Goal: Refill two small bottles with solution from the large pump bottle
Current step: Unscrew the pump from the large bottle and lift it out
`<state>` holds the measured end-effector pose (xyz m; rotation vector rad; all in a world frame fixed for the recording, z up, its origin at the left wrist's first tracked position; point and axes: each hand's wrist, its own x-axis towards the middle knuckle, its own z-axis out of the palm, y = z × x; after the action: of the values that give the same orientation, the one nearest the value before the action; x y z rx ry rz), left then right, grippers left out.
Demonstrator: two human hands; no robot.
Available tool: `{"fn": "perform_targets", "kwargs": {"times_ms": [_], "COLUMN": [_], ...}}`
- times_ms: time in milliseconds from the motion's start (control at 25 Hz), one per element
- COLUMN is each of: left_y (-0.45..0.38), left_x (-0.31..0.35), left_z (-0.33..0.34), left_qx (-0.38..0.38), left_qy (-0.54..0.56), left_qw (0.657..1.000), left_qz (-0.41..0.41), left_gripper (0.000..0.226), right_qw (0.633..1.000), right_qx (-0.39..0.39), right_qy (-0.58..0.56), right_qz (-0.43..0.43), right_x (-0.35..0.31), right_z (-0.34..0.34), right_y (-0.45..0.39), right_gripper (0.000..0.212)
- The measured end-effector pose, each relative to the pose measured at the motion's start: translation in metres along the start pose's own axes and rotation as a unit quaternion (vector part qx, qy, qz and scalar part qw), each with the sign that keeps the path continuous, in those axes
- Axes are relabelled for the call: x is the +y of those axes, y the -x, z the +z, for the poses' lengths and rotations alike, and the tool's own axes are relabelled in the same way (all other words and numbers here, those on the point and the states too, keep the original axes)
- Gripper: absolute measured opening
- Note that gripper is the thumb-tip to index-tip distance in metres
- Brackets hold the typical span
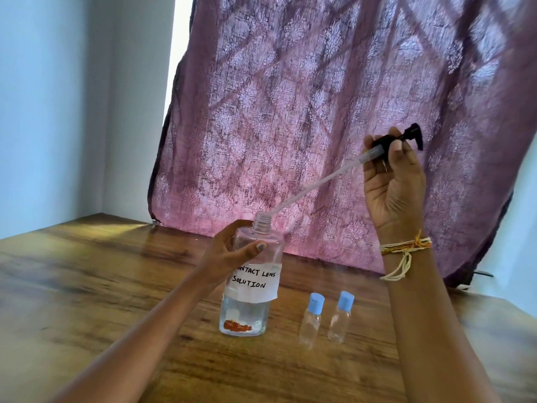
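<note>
Wooden tabletop [87, 286] under a patterned purple curtain [319, 97], pale blue wall [58, 112] on the left w/ a strip of daylight at the curtain edge.

Large bottle [251, 283], clear, handwritten label "...ontact lens solution", stands upright near table centre. Left hand [229, 251] wraps its shoulder, thumb across the front, fingers curled round the back; probably bracing it so it doesn't tip while the pump comes free. Threaded neck is open, no cap on it.

Right hand [390, 175] is raised up and to the right, fingertips pinching the black pump head [404, 141] by its collar. Dip tube [316, 184] slants down from it; its lower end sits right at the bottle mouth, so it looks just about out, likely held over the neck so drips fall back in. Thread bracelets [406, 245] on that wrist.

Two small bottles [325, 321], clear w/ blue flip caps, stand side by side on the table just right of the big one, near but not touching it. Both capped and appear empty, so no refilling done yet.

Hard to tell: whether the tube tip is inside the neck or just clear of it; the label's first letter is hidden by the left hand; something orange at the bottle base, can't identify; liquid level unclear behind the label.
</note>
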<state>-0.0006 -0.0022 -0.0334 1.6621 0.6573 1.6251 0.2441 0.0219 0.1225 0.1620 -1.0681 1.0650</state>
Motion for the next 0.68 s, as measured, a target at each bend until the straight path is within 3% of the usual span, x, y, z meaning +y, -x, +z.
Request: {"fn": "perform_targets", "kwargs": {"times_ms": [280,400,520,680], "left_y": [0.000,-0.001,-0.001,-0.002], "left_x": [-0.003,-0.004,-0.004,-0.004], "left_z": [-0.002,-0.002,-0.003,-0.004], "left_qx": [0.009,0.018,0.020,-0.001], "left_qy": [0.009,0.004,-0.014,-0.026], "left_qw": [1.000,1.000,1.000,1.000], "left_qz": [0.005,0.001,-0.003,-0.012], "left_gripper": [0.060,0.079,0.088,0.086], "right_qw": [0.986,0.964,0.938,0.917], "right_qx": [0.118,0.175,0.195,0.142], "right_qy": [-0.097,-0.104,-0.017,0.115], "right_qz": [0.070,0.172,0.286,0.353], "right_x": [0.008,0.022,0.039,0.058], "right_z": [-0.012,-0.023,-0.032,-0.030], "right_y": [0.003,0.006,0.010,0.019], "right_gripper": [0.029,0.006,0.005,0.005]}}
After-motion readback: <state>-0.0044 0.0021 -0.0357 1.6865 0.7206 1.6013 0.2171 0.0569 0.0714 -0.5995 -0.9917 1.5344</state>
